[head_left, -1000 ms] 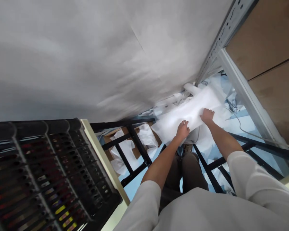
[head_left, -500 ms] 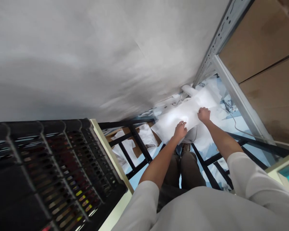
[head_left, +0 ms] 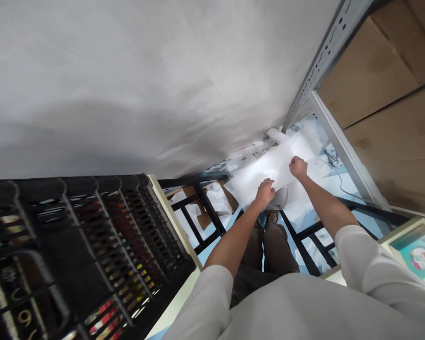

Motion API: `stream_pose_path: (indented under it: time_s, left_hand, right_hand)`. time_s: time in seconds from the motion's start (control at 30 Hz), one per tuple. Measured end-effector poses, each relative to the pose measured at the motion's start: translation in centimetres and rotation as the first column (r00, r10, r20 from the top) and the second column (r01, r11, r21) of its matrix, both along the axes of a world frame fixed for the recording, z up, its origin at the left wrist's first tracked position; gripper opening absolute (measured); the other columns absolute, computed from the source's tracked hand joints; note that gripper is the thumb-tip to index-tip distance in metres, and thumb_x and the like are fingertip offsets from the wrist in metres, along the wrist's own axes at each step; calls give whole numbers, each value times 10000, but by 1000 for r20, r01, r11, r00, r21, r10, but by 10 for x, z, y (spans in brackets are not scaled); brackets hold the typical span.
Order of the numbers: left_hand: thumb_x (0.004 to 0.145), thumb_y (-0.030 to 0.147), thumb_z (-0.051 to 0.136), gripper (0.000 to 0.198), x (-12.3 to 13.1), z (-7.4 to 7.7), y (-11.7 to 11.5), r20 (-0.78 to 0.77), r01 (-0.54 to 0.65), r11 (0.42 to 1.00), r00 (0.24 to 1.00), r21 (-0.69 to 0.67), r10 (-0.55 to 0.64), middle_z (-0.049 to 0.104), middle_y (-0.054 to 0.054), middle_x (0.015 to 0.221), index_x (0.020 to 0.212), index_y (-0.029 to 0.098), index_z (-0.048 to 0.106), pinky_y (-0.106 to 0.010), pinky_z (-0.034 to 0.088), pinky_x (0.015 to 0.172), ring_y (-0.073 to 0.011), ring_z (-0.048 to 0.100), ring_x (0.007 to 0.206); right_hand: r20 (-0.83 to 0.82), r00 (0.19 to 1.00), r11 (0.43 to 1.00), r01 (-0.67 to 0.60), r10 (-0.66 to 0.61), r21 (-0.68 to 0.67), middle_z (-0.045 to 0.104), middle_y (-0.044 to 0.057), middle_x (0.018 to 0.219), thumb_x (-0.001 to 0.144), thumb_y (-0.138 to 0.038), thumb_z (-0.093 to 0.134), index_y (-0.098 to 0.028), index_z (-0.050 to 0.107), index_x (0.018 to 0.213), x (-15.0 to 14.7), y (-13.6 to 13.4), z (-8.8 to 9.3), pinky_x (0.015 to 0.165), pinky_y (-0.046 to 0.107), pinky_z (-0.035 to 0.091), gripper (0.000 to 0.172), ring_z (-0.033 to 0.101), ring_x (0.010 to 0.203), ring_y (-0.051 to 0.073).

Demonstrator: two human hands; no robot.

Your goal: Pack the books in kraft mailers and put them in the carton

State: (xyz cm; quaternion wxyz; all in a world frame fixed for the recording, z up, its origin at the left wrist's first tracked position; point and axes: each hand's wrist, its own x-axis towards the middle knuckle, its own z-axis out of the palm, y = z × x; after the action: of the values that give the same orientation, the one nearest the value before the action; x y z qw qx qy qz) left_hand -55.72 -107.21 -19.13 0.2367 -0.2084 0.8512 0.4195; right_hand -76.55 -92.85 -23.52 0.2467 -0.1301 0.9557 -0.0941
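Note:
I look straight down past my own body at the floor. Both hands reach down to a white foam sheet (head_left: 269,167) lying over a pile of wrapping material. My left hand (head_left: 265,191) grips the sheet's near edge, fingers curled over it. My right hand (head_left: 298,166) is closed in a fist on the sheet's right side. A rolled white tube (head_left: 279,135) lies just beyond the sheet, near the wall.
A black slotted crate (head_left: 74,255) holding coloured items fills the lower left, on a cream table edge (head_left: 173,222). A black metal frame (head_left: 205,208) stands over scattered white sheets. Grey wall ahead; a metal shelving upright (head_left: 326,52) with cardboard boxes (head_left: 386,94) stands right. A teal box (head_left: 420,248) sits lower right.
My right hand has closed from flat fingers into a fist on the sheet and drawn slightly left. The view has shifted, bringing the teal box in at the right.

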Motion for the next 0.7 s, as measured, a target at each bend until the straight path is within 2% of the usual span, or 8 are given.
stream_pose_path:
  time_s: [0.13,0.27,0.33,0.5,0.6,0.7]
  left_hand:
    - [1037,155,578,518,-2,1,-2,-9,2,1000,1000,-1,-2,552,-136,1715,1546,200,665,-461,416,1359,-296,540,1579]
    - [1037,147,580,509,-1,6,-1,-12,-2,1000,1000,5,2,559,-138,1707,1534,202,677,-457,424,1357,-304,547,1575]
    - [1039,143,579,507,0,9,0,-14,-2,1000,1000,5,2,562,-141,1702,1534,196,675,-448,424,1357,-305,546,1575]
    - [1023,133,595,505,3,22,2,-29,-3,1000,1000,11,3,585,-137,1674,1514,207,684,-449,434,1347,-301,565,1550]
    - [1010,132,608,506,5,35,4,-35,-8,1000,999,20,8,597,-128,1660,1501,216,692,-444,435,1343,-294,570,1539]
    - [1003,134,611,512,5,51,6,-24,-13,1000,1000,23,13,595,-122,1658,1500,222,690,-442,439,1337,-289,572,1535]
  right_hand:
    - [-29,1000,997,6,-8,-82,753,141,1245,885,-68,543,-209,671,1334,1,3,3,1051,493,486,488,657,1181,348]
    - [-39,997,991,-77,73,-113,715,170,1357,899,-85,506,-209,753,1250,4,2,10,1035,477,506,446,637,1212,359]
    - [-10,993,989,-119,119,-88,705,188,1415,930,-118,507,-196,777,1277,5,1,15,1069,502,497,447,621,1246,378]
    - [46,977,978,-208,207,29,642,197,1585,992,-255,569,-207,658,1553,6,1,31,1178,638,431,570,526,1428,448]
    - [77,975,978,-211,210,4,590,207,1641,993,-280,570,-195,581,1628,6,6,40,1191,645,458,641,559,1435,428]
    - [81,984,985,-155,161,-79,564,213,1655,981,-260,548,-136,551,1649,5,14,50,1210,553,514,680,615,1412,375]
